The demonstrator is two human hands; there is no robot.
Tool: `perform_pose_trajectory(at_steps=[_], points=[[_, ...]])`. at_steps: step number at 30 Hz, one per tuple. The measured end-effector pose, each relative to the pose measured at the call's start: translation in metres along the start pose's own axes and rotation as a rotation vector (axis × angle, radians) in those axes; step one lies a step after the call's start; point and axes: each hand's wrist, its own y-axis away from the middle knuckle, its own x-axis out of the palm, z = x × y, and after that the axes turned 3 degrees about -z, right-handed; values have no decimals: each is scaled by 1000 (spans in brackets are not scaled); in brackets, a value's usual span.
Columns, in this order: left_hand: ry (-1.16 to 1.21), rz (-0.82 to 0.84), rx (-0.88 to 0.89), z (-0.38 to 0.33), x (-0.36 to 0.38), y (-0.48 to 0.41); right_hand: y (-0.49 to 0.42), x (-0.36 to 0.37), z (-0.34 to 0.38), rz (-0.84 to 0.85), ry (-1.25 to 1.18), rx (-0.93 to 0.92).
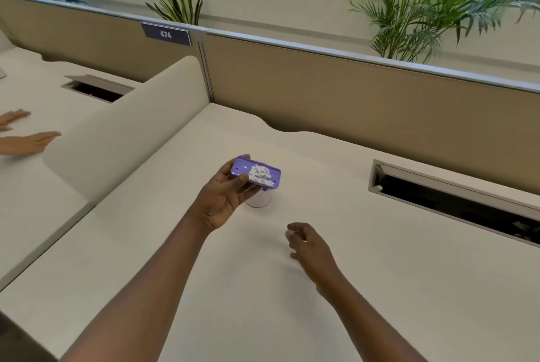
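Two bare forearms reach in from the near edge over a cream office desk (380,297). At mid-desk the left hand (225,200) grips a flat purple box (257,175) with a white pattern on its upper face. The thumb is curled over the near long edge, and fingers wrap the far left corner. The box is tilted, its right end free, and it sits directly over a small pale cup (260,201) standing on the desk. Whether box and cup touch cannot be told, as the box hides the cup's rim.

The right hand (306,247) holds nothing, its fingers loosely curled, and is nearer the camera, apart from box and cup.

A dark cable slot (453,200) is cut into the desk to the right, below a tan partition (350,92) bearing a plate numbered 474 (166,34). A rounded cream divider (131,133) separates the next desk at left, where another person's flat hands (32,142) rest — beyond them a second slot (96,88). Potted palms (432,4) stand along the window.
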Motion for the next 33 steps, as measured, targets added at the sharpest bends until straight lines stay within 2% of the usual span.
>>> perform_pose_trajectory(at_steps=[4,7,11,28,33], points=[[-15,-109,40,-11,-13,-16,-16,25,-17,-1,520,-254],[-80,-144,57,-15,-21,-26,-21,37,-27,33,774,-273],[-207,-170,59,-18,-30,-36,-24,46,-30,68,946,-261],[-808,-140,89,-22,-30,-57,-26,48,-30,60,1018,-302],[-1024,-108,152,-21,-29,-60,-24,48,-30,53,1019,-313]])
